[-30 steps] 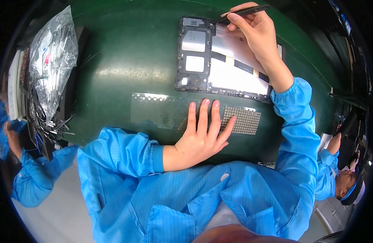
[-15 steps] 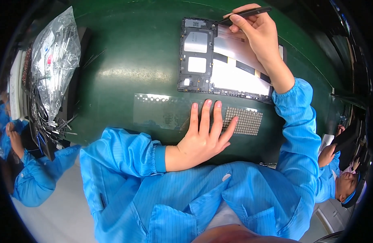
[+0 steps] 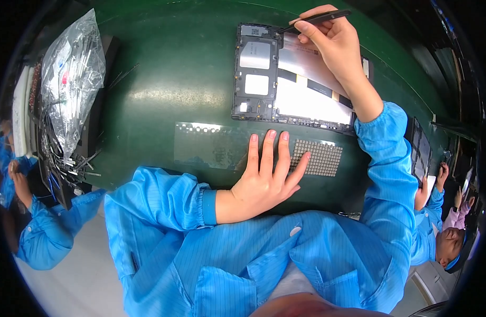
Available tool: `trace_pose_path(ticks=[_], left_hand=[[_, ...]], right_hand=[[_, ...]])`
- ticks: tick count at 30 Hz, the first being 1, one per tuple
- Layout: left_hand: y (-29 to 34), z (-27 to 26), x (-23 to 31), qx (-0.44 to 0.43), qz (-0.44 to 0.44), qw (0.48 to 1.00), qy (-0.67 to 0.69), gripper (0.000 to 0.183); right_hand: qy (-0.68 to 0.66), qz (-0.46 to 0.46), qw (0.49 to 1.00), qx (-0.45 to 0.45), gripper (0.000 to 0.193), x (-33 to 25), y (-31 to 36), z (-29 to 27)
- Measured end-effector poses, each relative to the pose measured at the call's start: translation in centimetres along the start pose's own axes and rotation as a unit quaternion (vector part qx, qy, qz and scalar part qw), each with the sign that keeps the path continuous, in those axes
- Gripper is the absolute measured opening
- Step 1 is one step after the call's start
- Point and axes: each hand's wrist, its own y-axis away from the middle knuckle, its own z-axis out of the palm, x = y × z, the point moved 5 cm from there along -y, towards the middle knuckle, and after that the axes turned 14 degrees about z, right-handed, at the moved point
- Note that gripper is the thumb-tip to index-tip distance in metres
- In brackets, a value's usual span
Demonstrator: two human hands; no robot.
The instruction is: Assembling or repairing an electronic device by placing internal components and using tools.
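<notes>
1. Two bare hands work over a green mat (image 3: 163,79) in the head view. The right hand (image 3: 332,45) pinches black tweezers (image 3: 314,19), tips aimed at the top edge of an opened tablet (image 3: 285,79) lying flat, back cover off, so its insides face up.
2. The left hand (image 3: 266,177) lies released, fingers spread flat on a clear sheet of small parts (image 3: 253,150), seemingly pinning it just below the tablet.
3. A crinkled plastic bag (image 3: 71,79) sits well apart at left.
</notes>
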Motion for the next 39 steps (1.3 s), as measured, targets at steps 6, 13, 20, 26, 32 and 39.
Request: trace_pose_path(ticks=[6, 13, 20, 26, 32, 39], left_hand=[[-0.1, -0.3, -0.1, -0.01, 0.009, 1.0, -0.013, 0.072], [-0.9, -0.9, 0.0, -0.027, 0.054, 0.998, -0.031, 0.071], [-5.0, -2.7, -1.5, -0.06, 0.089, 0.994, -0.016, 0.047], [-13.1, -0.5, 0.4, 0.138, 0.249, 0.955, -0.078, 0.04], [-15.8, 2.7, -1.3, 0.088, 0.264, 0.957, -0.077, 0.04], [-10.8, -1.8, -8.1, -0.007, 0.372, 0.928, 0.008, 0.027]], right_hand=[[0.155, -0.108, 0.982, -0.011, 0.014, -0.6, 0.7, 0.4], [0.197, -0.156, 0.966, 0.055, 0.014, -2.8, 2.7, -1.2], [0.086, -0.22, 0.954, 0.185, 0.017, -4.2, 10.1, -11.5], [0.125, 0.041, 0.897, 0.422, 0.022, 2.8, 19.7, -32.1], [0.474, 0.143, 0.622, 0.607, 0.048, 7.5, 32.0, -45.8], [0.463, 0.233, 0.703, 0.488, 0.066, 12.0, 35.5, -51.2]])
